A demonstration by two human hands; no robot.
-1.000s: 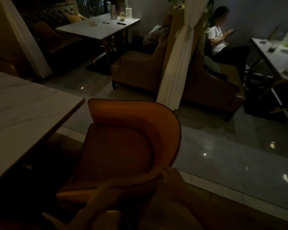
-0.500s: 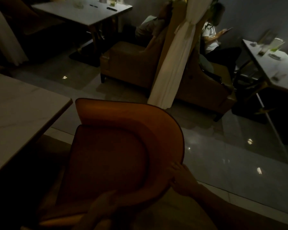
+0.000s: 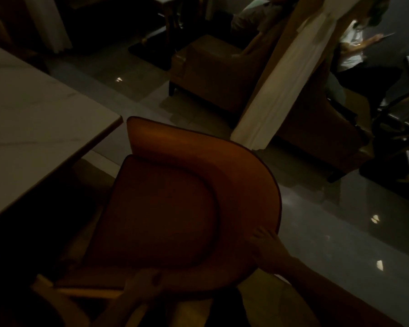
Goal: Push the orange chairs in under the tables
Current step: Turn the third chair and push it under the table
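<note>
The chair [image 3: 175, 208] is orange with a dark piped edge. The table [image 3: 33, 128] top is pale, with faint grey marble veins. The curtain [image 3: 281, 90] is cream, the sofa [image 3: 210, 74] tan, the floor [image 3: 328, 232] glossy grey. A seated person's shirt [image 3: 350, 55] is white.

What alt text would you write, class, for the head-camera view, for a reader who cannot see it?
In a dim room, a person's left hand and right hand grip the curved back of an orange chair beside a pale marble-look table. Beyond it, a cream curtain hangs between brown armchairs, and a seated person looks at a phone.
</note>
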